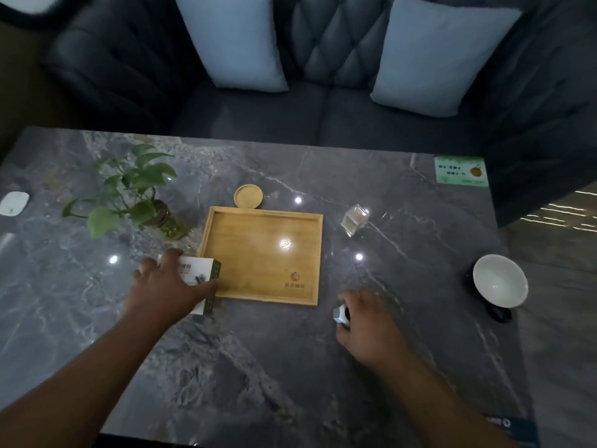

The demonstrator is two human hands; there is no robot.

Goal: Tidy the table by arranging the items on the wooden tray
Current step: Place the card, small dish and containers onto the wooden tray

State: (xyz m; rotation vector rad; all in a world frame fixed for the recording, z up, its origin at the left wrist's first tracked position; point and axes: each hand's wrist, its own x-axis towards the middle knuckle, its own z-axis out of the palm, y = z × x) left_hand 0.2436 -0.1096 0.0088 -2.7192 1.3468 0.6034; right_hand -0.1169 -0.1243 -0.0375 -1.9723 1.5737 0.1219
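An empty wooden tray (262, 224) lies in the middle of the grey marble table (290, 367). My left hand (168, 286) grips a white box with a dark green side (202, 273) at the tray's left edge. My right hand (366, 318) is closed around a small silver object (340, 315) just off the tray's near right corner. A round wooden coaster (248, 196) touches the tray's far edge. A clear plastic box (354, 219) stands to the tray's right. A white bowl (500, 281) sits on a dark base at the far right.
A leafy plant in a glass jar (161, 218) stands left of the tray, close to my left hand. A green card (461, 171) lies at the far right corner, a white device (13, 203) at the left edge. A dark sofa with pale cushions (239, 43) lies beyond.
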